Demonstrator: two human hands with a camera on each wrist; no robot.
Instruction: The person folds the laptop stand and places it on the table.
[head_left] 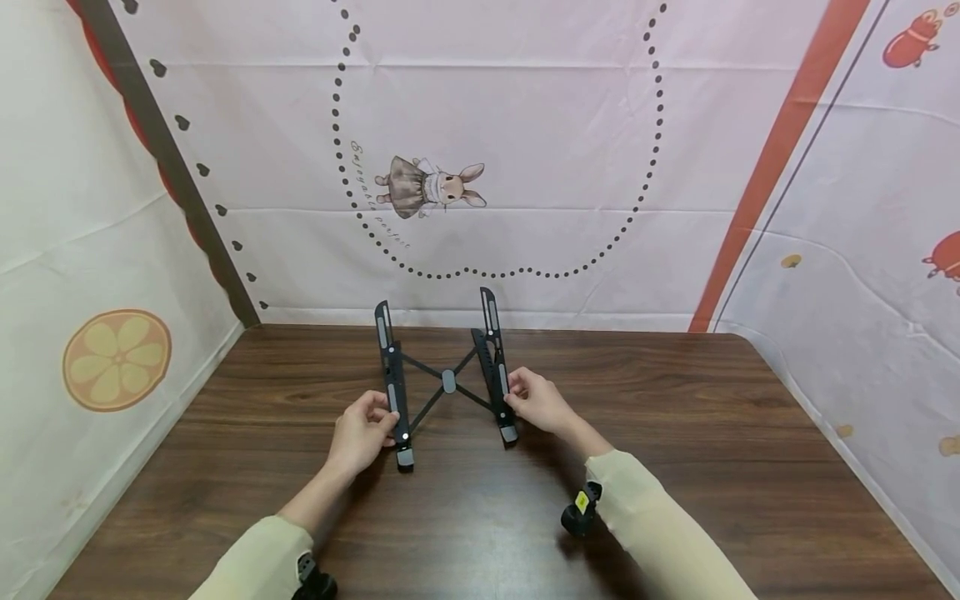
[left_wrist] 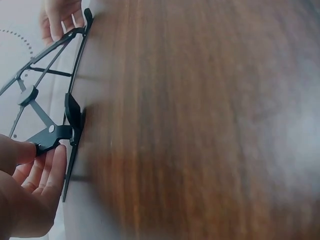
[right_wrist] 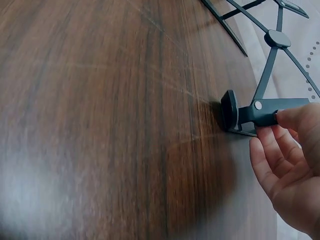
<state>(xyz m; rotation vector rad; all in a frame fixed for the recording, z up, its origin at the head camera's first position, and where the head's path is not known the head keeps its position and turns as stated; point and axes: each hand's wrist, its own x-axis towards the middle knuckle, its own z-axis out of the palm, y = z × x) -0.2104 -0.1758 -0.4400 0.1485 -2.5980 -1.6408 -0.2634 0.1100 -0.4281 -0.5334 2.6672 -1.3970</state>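
A black folding laptop stand [head_left: 448, 382] stands spread on the table, its two side rails joined by crossed bars at a grey hub. My left hand [head_left: 362, 433] pinches the left rail near its front end, thumb on top and fingers beneath, as the left wrist view shows on the rail [left_wrist: 50, 137]. On the other side, my right hand [head_left: 538, 402] grips the right rail between thumb and fingers. The right wrist view shows that rail [right_wrist: 285, 107] with its upturned front lip [right_wrist: 229, 110] just beyond the fingertips.
The stand is on a dark wood-grain table [head_left: 660, 417]. A pale printed cloth [head_left: 525, 150] hangs behind the far edge and along both sides. Small black cameras are strapped at the left wrist [head_left: 313, 579] and the right wrist [head_left: 581, 510].
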